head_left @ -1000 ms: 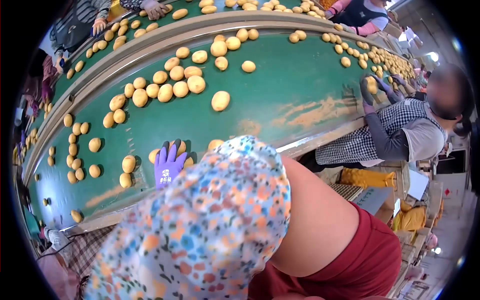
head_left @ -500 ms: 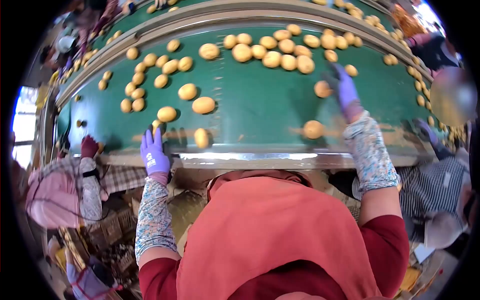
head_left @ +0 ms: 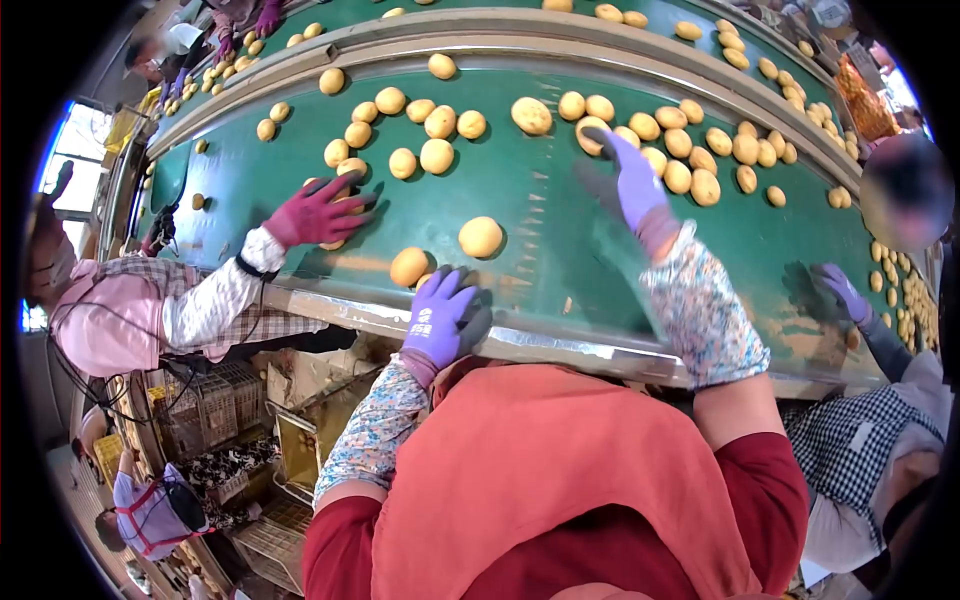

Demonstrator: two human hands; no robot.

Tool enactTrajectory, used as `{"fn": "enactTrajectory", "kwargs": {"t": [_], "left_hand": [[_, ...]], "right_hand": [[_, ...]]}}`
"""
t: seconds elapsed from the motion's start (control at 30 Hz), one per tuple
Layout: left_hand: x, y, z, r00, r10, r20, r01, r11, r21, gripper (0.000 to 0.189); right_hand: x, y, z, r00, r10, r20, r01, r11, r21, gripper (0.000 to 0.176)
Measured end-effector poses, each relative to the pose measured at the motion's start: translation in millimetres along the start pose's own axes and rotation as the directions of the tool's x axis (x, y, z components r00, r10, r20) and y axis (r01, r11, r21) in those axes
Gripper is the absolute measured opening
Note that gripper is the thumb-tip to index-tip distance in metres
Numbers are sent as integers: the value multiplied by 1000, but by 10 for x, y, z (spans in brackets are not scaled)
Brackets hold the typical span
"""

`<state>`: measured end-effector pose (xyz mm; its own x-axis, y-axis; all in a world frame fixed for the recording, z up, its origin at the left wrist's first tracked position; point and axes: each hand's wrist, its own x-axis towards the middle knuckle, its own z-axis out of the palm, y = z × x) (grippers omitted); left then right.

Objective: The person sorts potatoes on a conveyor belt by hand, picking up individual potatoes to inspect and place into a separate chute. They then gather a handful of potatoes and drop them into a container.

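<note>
Head view takes in the green belt (head_left: 580, 290) first, spreading ahead of both hands. Its metal edge (head_left: 540, 345) passes beneath the left hand and the right forearm, so wrists are best kept light there. Left of the left hand, a co-worker's red-gloved hand (head_left: 315, 213) lies among potatoes; short reaches would keep clear of it.

The right hand (head_left: 630, 185) is spread wide and seems to hold nothing; blur hides whether its fingertips touch the pale potato (head_left: 590, 135) just ahead. Loose, curved fingers should suit better than pressing, since round potatoes are apt to roll. The left hand (head_left: 437, 318) is palm down with fingers fanned; I cannot tell if it grips anything.

A potato cluster (head_left: 677, 143) sits right of the right hand. Just beyond the left fingertips is a lone potato (head_left: 480, 237), and right at them a half-hidden potato (head_left: 422, 284), best steadied gently.
</note>
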<state>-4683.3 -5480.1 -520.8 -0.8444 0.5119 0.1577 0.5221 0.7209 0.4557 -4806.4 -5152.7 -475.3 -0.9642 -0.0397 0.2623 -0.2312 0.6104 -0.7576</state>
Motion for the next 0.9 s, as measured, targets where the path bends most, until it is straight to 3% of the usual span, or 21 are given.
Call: {"fn": "enactTrajectory", "kwargs": {"t": [0.03, 0.07, 0.13, 0.2, 0.27, 0.33, 0.37, 0.4, 0.47, 0.5, 0.53, 0.6, 0.63, 0.67, 0.7, 0.73, 0.8, 0.87, 0.9], "left_hand": [[-33, -94, -45, 998, -57, -35, 58, 998, 31, 39], [-78, -178, -79, 991, -115, -67, 118, 991, 57, 38], [-134, -320, -149, 980, -163, -115, 162, 987, -18, 40], [-194, -439, -227, 967, -221, -126, 215, 975, -60, 40], [-203, -509, -307, 950, -287, -122, 280, 958, -68, 38], [-230, -616, -301, 942, -299, -152, 302, 953, -6, 37], [-191, -691, -284, 941, -308, -142, 309, 951, -19, 38], [-165, -758, -280, 938, -321, -134, 321, 947, -25, 39], [-111, -865, -337, 938, -330, -102, 327, 944, -43, 44], [-66, -938, -340, 935, -333, -119, 327, 943, -69, 48], [-31, -1008, -345, 932, -336, -136, 325, 941, -99, 53], [-23, -1214, -399, 908, -366, -204, 353, 930, -100, 52], [-66, -1356, -439, 882, -382, -276, 375, 924, -80, 50], [-130, -1485, -493, 852, -393, -344, 397, 916, -63, 49], [-192, -1598, -572, 835, -401, -377, 439, 898, 17, 46], [-186, -1653, -695, 793, -492, -359, 522, 853, -14, 46], [-276, -1833, -752, 727, -572, -379, 587, 805, -87, 48], [-355, -1972, -732, 728, -587, -353, 595, 797, -98, 55], [-337, -2024, -708, 729, -584, -357, 598, 797, -83, 57]], "right_hand": [[272, 130, -15, 999, -38, -11, 35, 984, -174, 43], [482, 345, -10, 998, 50, 49, -27, 924, -382, 43], [645, 492, 129, 964, 253, 83, -113, 671, -733, 41], [596, 761, 315, 996, 34, 79, 49, 533, -844, 40], [878, 654, 334, 945, 229, 232, 99, 477, -873, 35], [932, 514, 318, 872, 243, 425, 172, 660, -731, 36], [989, 396, 350, 819, 264, 510, 138, 772, -621, 36], [1086, 282, 376, 777, 204, 595, 187, 829, -528, 36], [1330, 367, 430, 925, -65, 373, 111, 988, -104, 43], [1624, 359, 380, 941, 134, 310, -156, 987, 46, 50], [1882, 347, 370, 896, 342, 284, -404, 893, 199, 59], [1915, 326, 593, 958, 278, 65, -282, 884, 374, 61], [1912, 992, 693, 977, 108, 185, -84, 987, -134, 59], [1754, 932, 759, 912, 177, 370, 38, 861, -506, 55], [1510, 678, 851, 879, 177, 442, 205, 697, -687, 51], [1426, 373, 961, 872, 309, 379, 102, 643, -759, 46], [1345, 693, 1055, 889, 165, 426, 181, 730, -659, 48], [1479, 320, 1020, 645, 130, 753, 89, 966, -243, 64], [1519, 302, 1115, 644, 63, 763, 48, 991, -123, 69]]}}
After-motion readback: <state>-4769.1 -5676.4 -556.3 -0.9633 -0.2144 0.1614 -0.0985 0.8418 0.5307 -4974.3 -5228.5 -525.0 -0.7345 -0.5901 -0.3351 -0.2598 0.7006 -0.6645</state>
